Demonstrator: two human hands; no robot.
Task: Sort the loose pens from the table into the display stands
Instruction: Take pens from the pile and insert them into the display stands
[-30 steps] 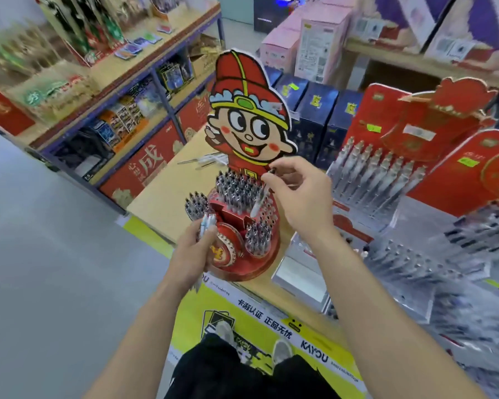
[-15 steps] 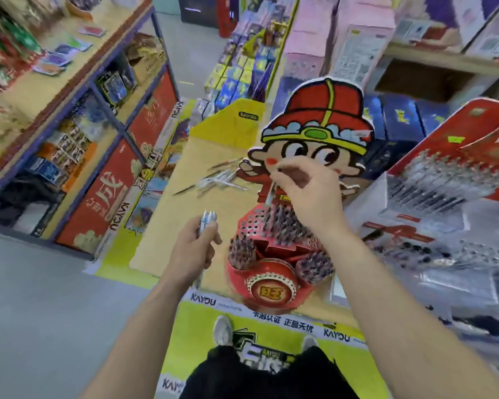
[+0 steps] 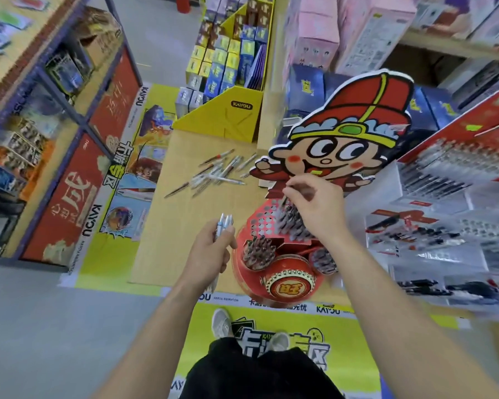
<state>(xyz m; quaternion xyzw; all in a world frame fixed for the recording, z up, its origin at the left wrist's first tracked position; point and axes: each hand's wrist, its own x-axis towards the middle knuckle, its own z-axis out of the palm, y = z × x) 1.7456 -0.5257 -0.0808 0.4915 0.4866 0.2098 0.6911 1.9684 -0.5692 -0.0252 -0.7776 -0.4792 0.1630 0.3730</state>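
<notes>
**One hand full of pens, one hand over the red stand**

The left hand (image 3: 211,250) wraps its fingers around a small bunch of white pens (image 3: 224,222), ends pointing up, just beside the red stand (image 3: 274,272). A strip (image 3: 327,309) below reads "KAYOU". The right hand (image 3: 314,205) reaches over the stand's holes, fingers bent and pinched together. It is too blurry to tell if they hold a pen. Farther back, loose pens (image 3: 219,174) lie scattered on the table (image 3: 167,231). Behind them, a yellow box (image 3: 231,116) says "KAYOU".

My left hand (image 3: 206,254) grips a pen bundle (image 3: 224,223); my right hand (image 3: 314,205) is extended forward, fingertips pinched (contents blurred).
</notes>
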